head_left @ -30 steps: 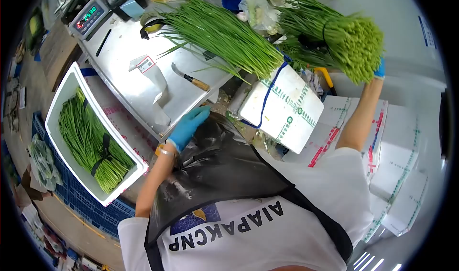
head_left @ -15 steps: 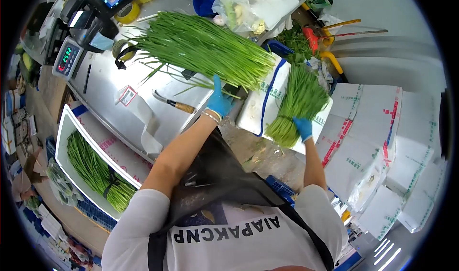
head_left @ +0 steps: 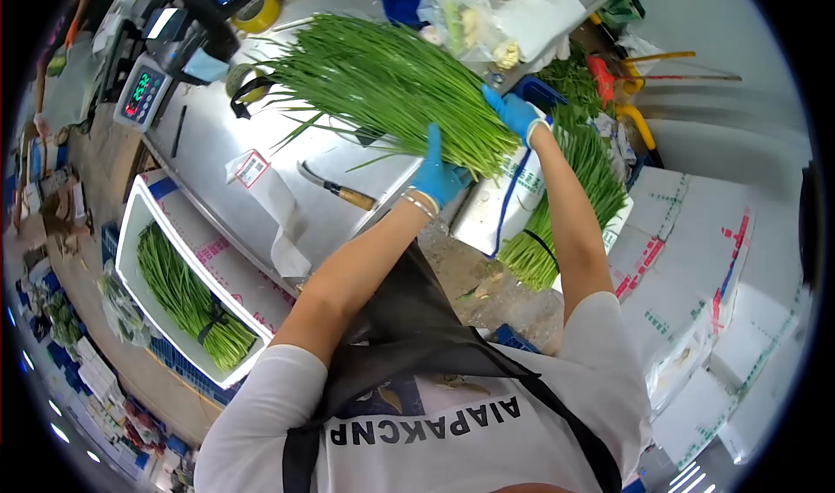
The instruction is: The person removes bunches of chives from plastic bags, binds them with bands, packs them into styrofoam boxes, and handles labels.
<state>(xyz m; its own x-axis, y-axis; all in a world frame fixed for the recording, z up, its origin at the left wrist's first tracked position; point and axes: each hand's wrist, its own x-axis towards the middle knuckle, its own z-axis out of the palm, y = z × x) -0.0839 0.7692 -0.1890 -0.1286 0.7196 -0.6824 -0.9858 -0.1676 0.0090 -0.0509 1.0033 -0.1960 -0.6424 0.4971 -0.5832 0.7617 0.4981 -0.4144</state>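
Across the table (head_left: pixel 216 126), long green stalks (head_left: pixel 391 93)

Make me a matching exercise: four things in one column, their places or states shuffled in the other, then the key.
Column one
1. Curved knife
2. Large green bunch
3. Open white box
4. Scale display

Column two
A. Holding a bunch tied with a dark band
B. Lit with coloured digits
C. Lying on the metal surface
D. Stem end between the left hand and the right hand

Right pairs: 1-C, 2-D, 3-A, 4-B.
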